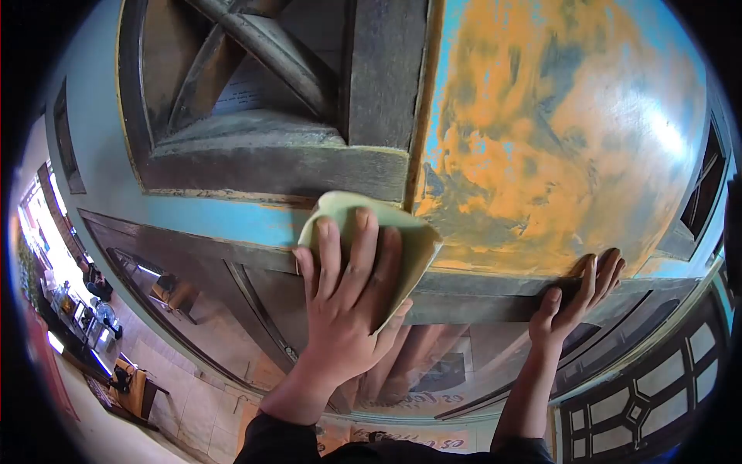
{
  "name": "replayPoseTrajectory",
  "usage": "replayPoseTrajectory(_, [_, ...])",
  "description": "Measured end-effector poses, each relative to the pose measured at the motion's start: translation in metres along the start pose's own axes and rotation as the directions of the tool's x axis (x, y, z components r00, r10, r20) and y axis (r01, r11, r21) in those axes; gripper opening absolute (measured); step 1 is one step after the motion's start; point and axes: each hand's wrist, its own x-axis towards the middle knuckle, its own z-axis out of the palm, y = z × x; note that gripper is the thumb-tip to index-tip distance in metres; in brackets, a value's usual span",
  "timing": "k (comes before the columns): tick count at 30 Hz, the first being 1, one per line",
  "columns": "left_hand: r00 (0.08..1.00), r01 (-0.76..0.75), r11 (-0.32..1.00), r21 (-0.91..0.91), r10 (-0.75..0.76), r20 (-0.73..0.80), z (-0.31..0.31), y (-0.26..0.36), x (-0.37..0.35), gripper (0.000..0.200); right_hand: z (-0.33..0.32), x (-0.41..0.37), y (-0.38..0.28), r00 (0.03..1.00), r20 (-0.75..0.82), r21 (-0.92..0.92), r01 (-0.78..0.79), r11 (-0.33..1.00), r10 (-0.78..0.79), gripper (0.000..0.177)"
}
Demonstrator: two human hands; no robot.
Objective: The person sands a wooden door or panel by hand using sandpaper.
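Dark wooden framework (pixel 270 172) sits above a blue strip (pixel 224 219); the left hand (pixel 344 309) grasps a folded pale-green sheet (pixel 421 241) against them. Rightward, the right hand (pixel 570 308), open, touches the orange-patched panel's (pixel 533 155) lower edge.

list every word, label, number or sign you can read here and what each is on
"es", reddish lettering in the glossy panel below the wooden rail; the letters after it are unclear.
"es", on the orange strip at the bottom edge; the rest is unclear.
Dark writing on the paper behind the crossed bars: too small and blurred to read.
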Motion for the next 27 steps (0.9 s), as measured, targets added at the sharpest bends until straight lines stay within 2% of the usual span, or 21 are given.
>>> replayPoseTrajectory(5, [1.000, 0.029, 0.999, -0.032, -0.029, 0.001, 0.011, 0.014, -0.007, 0.059, -0.002, -0.008, 0.006, 1.000, 0.020, 0.026, -0.012, 1.000, 0.012, 0.058])
replayPoseTrajectory(6, [0.999, 0.003, 0.998, 0.064, -0.006, 0.054, 0.015, 0.018, -0.012, 0.069, -0.001, -0.008, 0.007, 1.000, 0.014, 0.040, -0.007, 0.999, 0.007, 0.058])
replayPoseTrajectory(8, [0.999, -0.001, 0.997, 0.077, -0.003, 0.048, 0.013, 0.017, -0.004, 0.068, -0.002, -0.009, 0.007, 1.000, 0.015, 0.062, -0.002, 0.998, 0.002, 0.057])
replayPoseTrajectory(10, [1.000, 0.018, 0.999, -0.027, -0.018, -0.013, 0.001, 0.023, 0.016, 0.059, -0.003, -0.009, 0.007, 1.000, 0.027, 0.066, -0.004, 0.998, 0.003, 0.057])
replayPoseTrajectory(16, [1.000, 0.026, 1.000, 0.014, -0.026, -0.004, 0.024, 0.032, -0.007, 0.061, -0.005, -0.013, 0.010, 0.999, 0.050, 0.079, 0.004, 0.997, -0.007, 0.057])
replayPoseTrajectory(20, [0.999, 0.022, 1.000, -0.020, -0.023, -0.049, 0.012, 0.037, 0.021, 0.062, -0.006, -0.014, 0.012, 0.998, 0.055, 0.089, 0.001, 0.996, -0.006, 0.056])
replayPoseTrajectory(22, [0.999, 0.027, 0.999, 0.039, -0.026, -0.018, 0.008, 0.039, 0.027, 0.072, -0.006, -0.014, 0.011, 0.998, 0.057, 0.104, 0.002, 0.995, -0.008, 0.056])
replayPoseTrajectory(26, [0.998, 0.012, 0.996, 0.093, -0.018, 0.063, 0.033, 0.044, -0.005, 0.070, -0.006, -0.013, 0.015, 0.999, 0.050, 0.126, 0.003, 0.992, -0.009, 0.054])
replayPoseTrajectory(27, [1.000, 0.005, 0.997, 0.081, -0.007, 0.023, 0.032, 0.045, 0.000, 0.066, -0.007, -0.013, 0.015, 0.998, 0.058, 0.123, -0.004, 0.992, -0.003, 0.053])
